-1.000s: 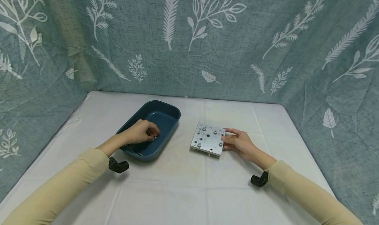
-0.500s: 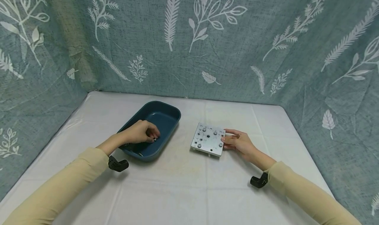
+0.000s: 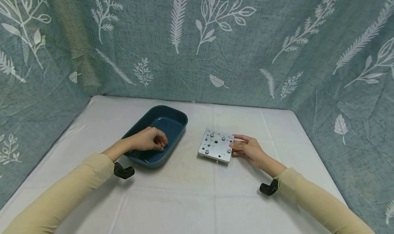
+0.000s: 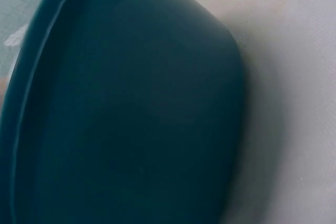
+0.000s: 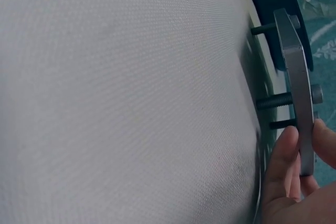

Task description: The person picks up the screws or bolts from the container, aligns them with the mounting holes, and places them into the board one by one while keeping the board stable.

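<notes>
My right hand (image 3: 250, 151) pinches the right edge of a square silver metal plate (image 3: 216, 144) with several holes and socket-head bolts. In the right wrist view, threaded bolts (image 5: 275, 101) stick out of the underside of the plate (image 5: 299, 87), which is held tilted between thumb and fingers. My left hand (image 3: 149, 139) reaches into a dark blue bin (image 3: 172, 115), fingers curled and thumb against them. A tiny light-coloured part shows faintly at those fingertips, mostly hidden. The left wrist view is filled by the outer wall of the bin (image 4: 142, 98); that hand's fingers are out of sight there.
White cloth (image 3: 184, 199) covers the table. Small dark items lie in the bin's near end, largely behind the left hand. A leaf-patterned green curtain (image 3: 172, 73) closes off the back and both sides. Black wrist cameras (image 3: 124, 171) sit below the cuffs.
My left hand has shifted slightly right inside the bin, and the tiny part at its fingertips is now harder to see. The right hand and plate have stayed nearly still.
</notes>
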A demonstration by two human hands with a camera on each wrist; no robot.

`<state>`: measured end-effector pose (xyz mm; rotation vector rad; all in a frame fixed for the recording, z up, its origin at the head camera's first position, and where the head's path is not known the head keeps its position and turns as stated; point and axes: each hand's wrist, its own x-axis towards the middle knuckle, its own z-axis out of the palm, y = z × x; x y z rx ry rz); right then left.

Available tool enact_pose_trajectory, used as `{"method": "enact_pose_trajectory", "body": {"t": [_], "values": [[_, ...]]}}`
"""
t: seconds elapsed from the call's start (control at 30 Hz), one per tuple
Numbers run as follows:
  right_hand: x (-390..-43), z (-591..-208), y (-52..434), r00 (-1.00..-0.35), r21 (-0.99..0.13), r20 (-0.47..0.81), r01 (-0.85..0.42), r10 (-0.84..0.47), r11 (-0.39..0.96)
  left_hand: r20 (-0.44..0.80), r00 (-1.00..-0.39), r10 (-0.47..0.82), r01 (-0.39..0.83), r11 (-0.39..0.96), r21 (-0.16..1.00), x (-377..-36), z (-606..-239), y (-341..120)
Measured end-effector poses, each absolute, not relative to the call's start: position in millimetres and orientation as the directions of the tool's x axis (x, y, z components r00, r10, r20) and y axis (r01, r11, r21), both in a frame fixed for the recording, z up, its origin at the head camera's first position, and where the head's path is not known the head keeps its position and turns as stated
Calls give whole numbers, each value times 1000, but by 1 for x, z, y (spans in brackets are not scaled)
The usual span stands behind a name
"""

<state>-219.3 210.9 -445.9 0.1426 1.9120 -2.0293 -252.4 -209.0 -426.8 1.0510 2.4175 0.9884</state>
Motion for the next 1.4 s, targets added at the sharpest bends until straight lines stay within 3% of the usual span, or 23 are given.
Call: {"method": "enact_pose_trajectory", "body": {"t": [0.27, 0.57, 0.73, 1.0, 1.2, 1.4], "values": [[-218, -447, 214, -932, -946, -316, 325, -178, -24, -22, -688, 725, 472, 470, 746, -249, -426, -206], [-215, -449, 214, -919, -928, -353, 368, -175, -59, 37, -782, 622, 403, 460, 791, -237, -417, -210], [-216, -449, 213, -917, -924, -365, 378, -159, -56, 123, -842, 525, 363, 383, 850, -232, -404, -201], [-219, -447, 209, -917, -920, -380, 388, -123, -55, 248, -925, 289, 295, 131, 947, -202, -390, -135], [-221, -443, 208, -912, -908, -396, 406, -106, -103, 186, -929, 321, 216, 61, 975, -189, -403, -73], [-223, -440, 207, -903, -896, -415, 427, -110, -120, 185, -918, 350, 234, 102, 967, -193, -420, -40]]}}
